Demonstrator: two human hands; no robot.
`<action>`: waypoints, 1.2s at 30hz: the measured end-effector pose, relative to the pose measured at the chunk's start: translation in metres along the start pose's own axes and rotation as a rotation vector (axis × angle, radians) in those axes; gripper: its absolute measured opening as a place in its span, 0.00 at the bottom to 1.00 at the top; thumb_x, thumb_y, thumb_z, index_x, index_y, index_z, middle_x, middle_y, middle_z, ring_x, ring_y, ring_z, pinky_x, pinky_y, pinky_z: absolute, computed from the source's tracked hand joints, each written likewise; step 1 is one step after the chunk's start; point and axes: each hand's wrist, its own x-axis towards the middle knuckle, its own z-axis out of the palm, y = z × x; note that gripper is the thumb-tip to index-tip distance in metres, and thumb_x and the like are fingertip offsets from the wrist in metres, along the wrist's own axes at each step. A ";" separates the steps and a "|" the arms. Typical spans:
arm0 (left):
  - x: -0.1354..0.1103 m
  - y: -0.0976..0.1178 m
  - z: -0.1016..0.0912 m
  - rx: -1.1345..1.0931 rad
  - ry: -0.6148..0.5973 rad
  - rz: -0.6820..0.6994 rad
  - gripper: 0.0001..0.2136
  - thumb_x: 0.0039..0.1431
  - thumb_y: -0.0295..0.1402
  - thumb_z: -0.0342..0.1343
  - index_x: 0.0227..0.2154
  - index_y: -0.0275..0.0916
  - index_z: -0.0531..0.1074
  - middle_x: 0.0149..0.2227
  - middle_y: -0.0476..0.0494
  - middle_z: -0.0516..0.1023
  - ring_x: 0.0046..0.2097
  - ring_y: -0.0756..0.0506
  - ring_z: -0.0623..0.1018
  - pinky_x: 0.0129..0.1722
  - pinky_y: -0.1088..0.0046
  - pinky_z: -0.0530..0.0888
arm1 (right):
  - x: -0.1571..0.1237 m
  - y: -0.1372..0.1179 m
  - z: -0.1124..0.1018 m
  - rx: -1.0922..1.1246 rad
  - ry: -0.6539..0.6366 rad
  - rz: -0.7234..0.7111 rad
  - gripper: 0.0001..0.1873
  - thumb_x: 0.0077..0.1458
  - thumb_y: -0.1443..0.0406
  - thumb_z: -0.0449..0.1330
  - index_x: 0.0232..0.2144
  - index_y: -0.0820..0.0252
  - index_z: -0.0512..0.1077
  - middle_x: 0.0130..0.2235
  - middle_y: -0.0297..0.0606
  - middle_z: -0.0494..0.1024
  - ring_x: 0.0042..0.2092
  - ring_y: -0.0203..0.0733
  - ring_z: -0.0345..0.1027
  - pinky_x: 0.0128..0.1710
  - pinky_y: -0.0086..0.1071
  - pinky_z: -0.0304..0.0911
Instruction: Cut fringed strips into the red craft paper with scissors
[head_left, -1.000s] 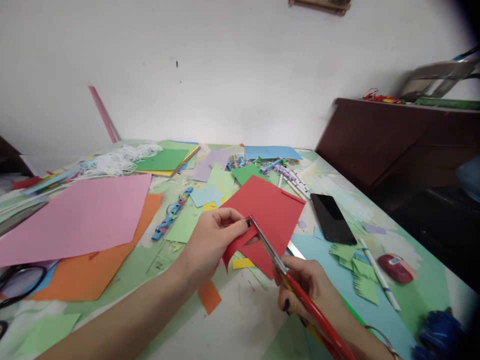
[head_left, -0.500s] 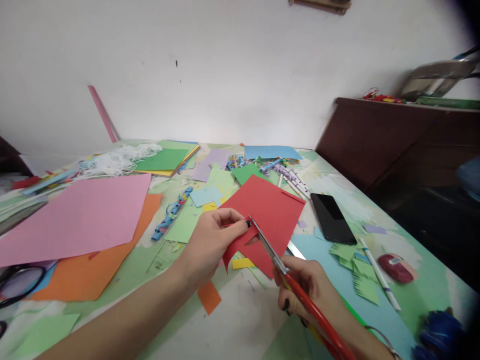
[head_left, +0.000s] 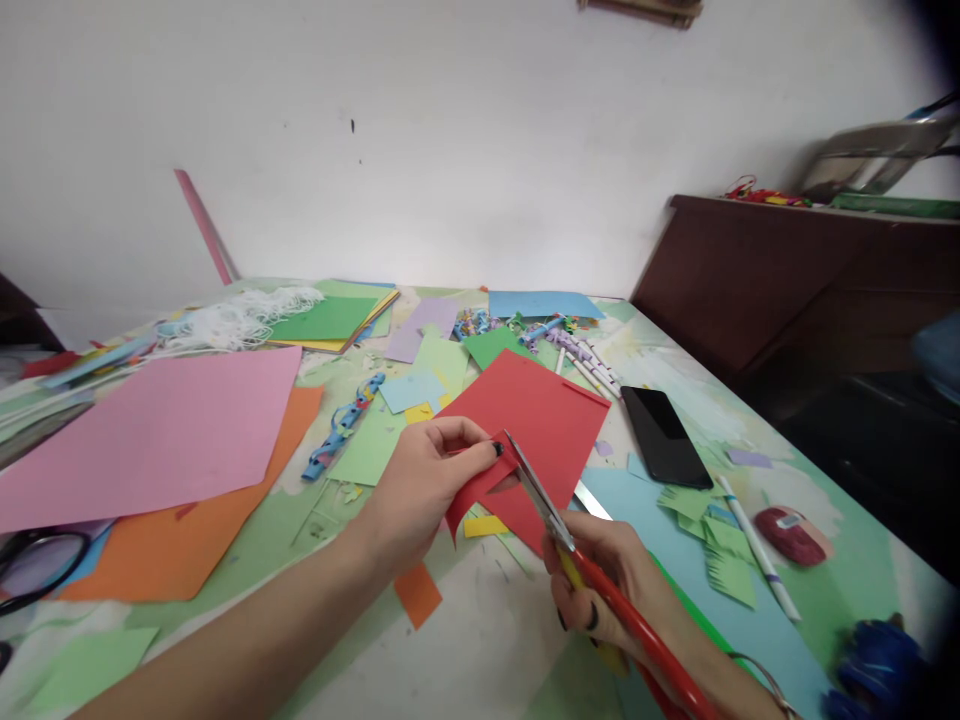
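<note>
My left hand point(head_left: 424, 470) pinches a small strip of red paper point(head_left: 472, 492) between thumb and fingers, with one end curling down. My right hand point(head_left: 611, 575) is wrapped round the handles of a pair of scissors point(head_left: 541, 503), which show red and yellow. The metal blades point up and left to the red strip's edge, close beside my left thumb. Whether the blades touch the strip is hard to tell. Beneath both hands lies a larger red sheet point(head_left: 532, 400), with a narrow red piece along its right edge.
Pink paper point(head_left: 172, 430) overlaps orange paper point(head_left: 232, 520) on the left. A decorated blue paper roll point(head_left: 345, 425) lies nearer the middle. At right are a black phone point(head_left: 666, 437), fringed green scraps point(head_left: 727, 560), a white stick point(head_left: 759, 550) and a red computer mouse point(head_left: 791, 535).
The scissor tips have shifted slightly right along the strip's edge. My right fingers and the yellow handle have moved a little. My left hand stays nearly still.
</note>
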 end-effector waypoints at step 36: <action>-0.002 0.002 0.002 0.019 0.038 -0.030 0.06 0.50 0.29 0.60 0.21 0.35 0.71 0.27 0.43 0.80 0.31 0.46 0.80 0.20 0.81 0.70 | 0.000 -0.001 0.001 -0.042 0.110 0.072 0.28 0.37 0.46 0.68 0.21 0.60 0.62 0.18 0.26 0.59 0.21 0.30 0.48 0.19 0.25 0.46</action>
